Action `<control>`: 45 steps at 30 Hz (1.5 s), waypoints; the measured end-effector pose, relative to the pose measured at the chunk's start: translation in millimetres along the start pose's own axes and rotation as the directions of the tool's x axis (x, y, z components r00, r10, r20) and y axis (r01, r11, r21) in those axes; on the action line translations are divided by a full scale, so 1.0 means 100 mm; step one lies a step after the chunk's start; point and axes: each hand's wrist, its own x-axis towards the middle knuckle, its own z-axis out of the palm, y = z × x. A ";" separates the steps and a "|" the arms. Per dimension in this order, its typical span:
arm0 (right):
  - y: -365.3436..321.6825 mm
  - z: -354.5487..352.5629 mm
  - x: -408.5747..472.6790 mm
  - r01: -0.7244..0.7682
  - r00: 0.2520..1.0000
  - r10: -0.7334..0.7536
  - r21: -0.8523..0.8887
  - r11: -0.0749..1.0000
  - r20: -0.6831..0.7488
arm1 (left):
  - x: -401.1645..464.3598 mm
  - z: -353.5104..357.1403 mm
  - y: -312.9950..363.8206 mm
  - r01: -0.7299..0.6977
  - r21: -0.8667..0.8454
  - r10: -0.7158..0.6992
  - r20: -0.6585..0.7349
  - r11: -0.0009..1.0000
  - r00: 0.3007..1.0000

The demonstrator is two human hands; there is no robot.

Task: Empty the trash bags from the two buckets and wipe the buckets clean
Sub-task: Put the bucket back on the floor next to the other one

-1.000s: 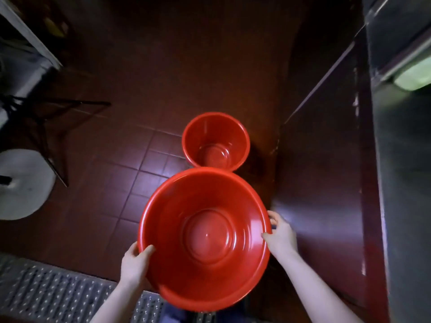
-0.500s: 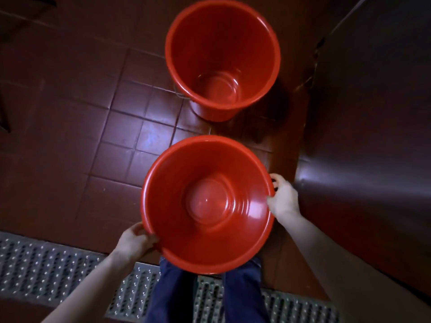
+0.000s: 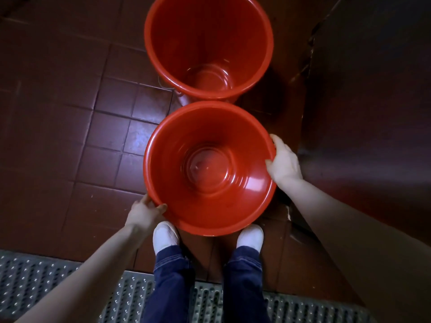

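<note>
Both hands grip the rim of the near round red plastic bucket (image 3: 210, 169): left hand (image 3: 143, 212) lower-left, right hand (image 3: 284, 163) right; a second red plastic bucket (image 3: 207, 45) stands just beyond.

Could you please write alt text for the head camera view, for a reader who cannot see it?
A person's left hand and right hand grip opposite rim edges of an empty red bucket above their white shoes. A second empty red bucket stands just beyond on the dark tiled floor.

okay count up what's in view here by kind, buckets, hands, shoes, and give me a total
Red buckets: 2, the near bucket and the far bucket
Hands: 2, the left hand and the right hand, both gripping the near bucket's rim
White shoes: 2
Total: 6
</note>
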 end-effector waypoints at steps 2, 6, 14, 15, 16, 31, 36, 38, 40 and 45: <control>0.04 -0.02 -0.11 0.141 0.990 -0.139 -0.177 0.974 0.027 | -0.09 0.01 0.08 -0.018 -0.009 0.018 -0.065 1.000 0.998; 0.16 0.09 -0.52 0.522 0.847 -0.390 -0.423 0.741 0.361 | -0.36 0.07 0.15 -0.059 -0.097 0.036 -0.222 0.994 0.974; 0.52 -0.03 -0.85 0.512 0.807 -0.077 -0.630 0.583 0.585 | -0.65 0.35 0.14 0.004 -0.208 -0.001 0.014 0.978 1.000; 0.56 -0.09 -0.84 0.501 0.808 -0.033 -0.657 0.564 0.588 | -0.70 0.42 0.14 0.016 -0.218 -0.003 0.057 0.976 0.998; 0.59 -0.15 -0.83 0.488 0.807 0.018 -0.683 0.543 0.591 | -0.75 0.47 0.16 0.023 -0.215 -0.001 0.104 0.976 0.995; 0.20 -0.90 -0.07 0.415 0.868 -0.101 -0.599 0.685 0.486 | -0.64 0.46 1.00 -0.093 -0.069 0.091 -0.035 0.993 0.995; -0.41 -0.95 0.47 0.442 0.880 -0.265 -0.478 0.759 0.394 | -0.14 0.05 1.56 -0.189 -0.091 0.172 -0.168 0.978 0.971; -0.65 -0.94 0.68 0.439 0.886 -0.290 -0.451 0.777 0.363 | 0.11 -0.11 1.79 -0.200 -0.097 0.177 -0.200 0.975 0.964; -0.85 -0.92 0.91 0.439 0.889 -0.314 -0.426 0.791 0.333 | 0.37 -0.23 2.06 -0.218 -0.073 0.198 -0.214 0.973 0.956; -1.16 -0.74 1.32 0.442 0.880 -0.296 -0.411 0.797 0.371 | 0.83 -0.41 2.45 -0.255 -0.049 0.234 -0.265 0.966 0.935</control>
